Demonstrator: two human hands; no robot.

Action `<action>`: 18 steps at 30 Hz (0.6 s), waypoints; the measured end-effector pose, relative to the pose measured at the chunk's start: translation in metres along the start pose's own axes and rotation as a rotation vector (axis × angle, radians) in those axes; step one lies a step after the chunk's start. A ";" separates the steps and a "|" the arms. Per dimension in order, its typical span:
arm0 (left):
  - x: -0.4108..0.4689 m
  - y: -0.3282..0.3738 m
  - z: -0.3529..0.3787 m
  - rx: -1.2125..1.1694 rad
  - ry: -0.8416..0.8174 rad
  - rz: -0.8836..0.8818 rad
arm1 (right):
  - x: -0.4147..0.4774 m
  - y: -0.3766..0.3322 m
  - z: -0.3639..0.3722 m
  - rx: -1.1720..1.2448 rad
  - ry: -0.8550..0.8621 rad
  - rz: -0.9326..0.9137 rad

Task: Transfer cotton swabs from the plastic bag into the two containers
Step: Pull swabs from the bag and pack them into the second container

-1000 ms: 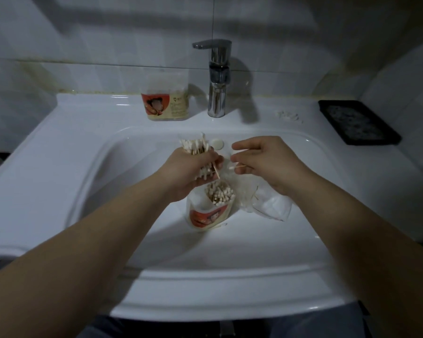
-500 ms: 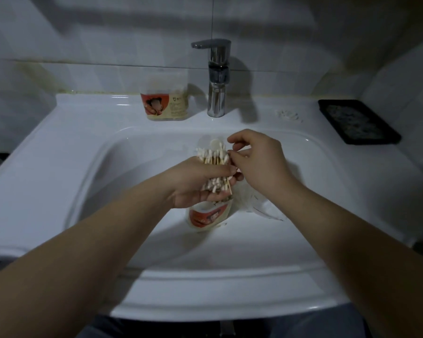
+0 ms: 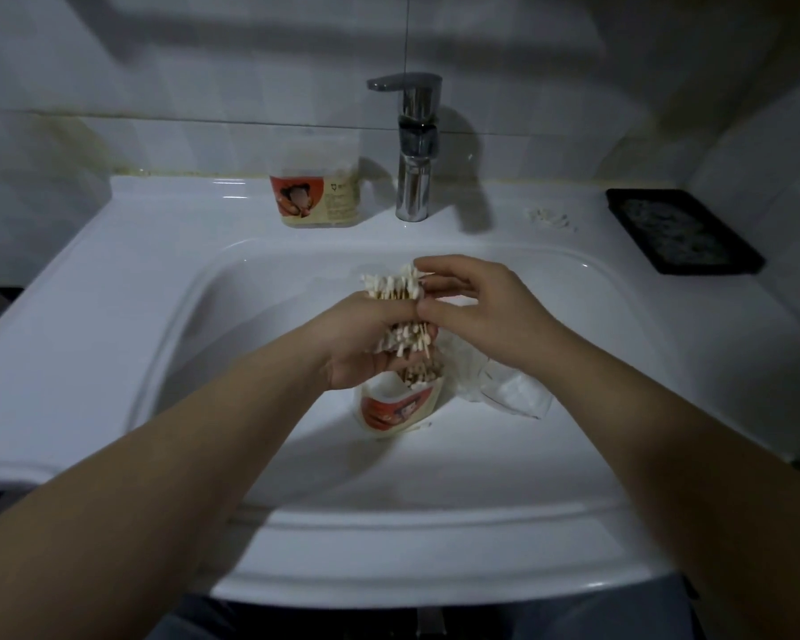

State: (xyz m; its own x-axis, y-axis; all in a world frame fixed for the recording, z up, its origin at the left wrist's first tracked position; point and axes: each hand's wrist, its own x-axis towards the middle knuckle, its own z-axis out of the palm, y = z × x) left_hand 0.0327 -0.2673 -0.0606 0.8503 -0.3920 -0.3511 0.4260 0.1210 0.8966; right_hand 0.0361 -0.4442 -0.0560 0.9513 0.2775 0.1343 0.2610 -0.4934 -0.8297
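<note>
— Where are the cotton swabs at this moment?

— A bundle of cotton swabs stands upright in my left hand. My fingers are closed around its middle, and the white tips come out above and below my fist.

— And your right hand?

— My right hand is pressed against the left one. Its thumb and curled fingers pinch the right side of the same bundle, with the index finger over the upper tips.

— Where is the container?

— The open container stands in the basin of the sink, directly under my left hand, with swabs already inside. The lower tips of the bundle hang just above its mouth. The crumpled plastic bag lies just beside it, under my right wrist. The second container stands well apart from my hands, on the back ledge beside the faucet.
</note>
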 end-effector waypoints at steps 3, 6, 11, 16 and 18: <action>-0.001 0.003 -0.002 -0.056 -0.030 -0.028 | -0.004 -0.003 0.001 -0.093 -0.188 -0.023; -0.001 0.003 -0.004 -0.076 -0.069 -0.084 | -0.003 -0.004 0.005 -0.267 -0.199 -0.096; -0.003 0.003 -0.005 -0.057 -0.099 -0.131 | -0.001 -0.004 0.001 -0.240 -0.126 -0.131; -0.002 0.002 -0.003 -0.067 -0.088 -0.133 | -0.002 -0.002 0.003 -0.455 -0.192 -0.186; -0.002 0.002 -0.004 -0.070 -0.070 -0.121 | -0.001 -0.004 0.003 -0.453 -0.142 -0.201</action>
State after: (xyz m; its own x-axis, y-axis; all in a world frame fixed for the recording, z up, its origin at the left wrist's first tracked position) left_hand 0.0334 -0.2630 -0.0591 0.7691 -0.4698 -0.4333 0.5464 0.1317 0.8271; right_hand 0.0339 -0.4399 -0.0541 0.8518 0.4968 0.1661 0.5108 -0.7178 -0.4731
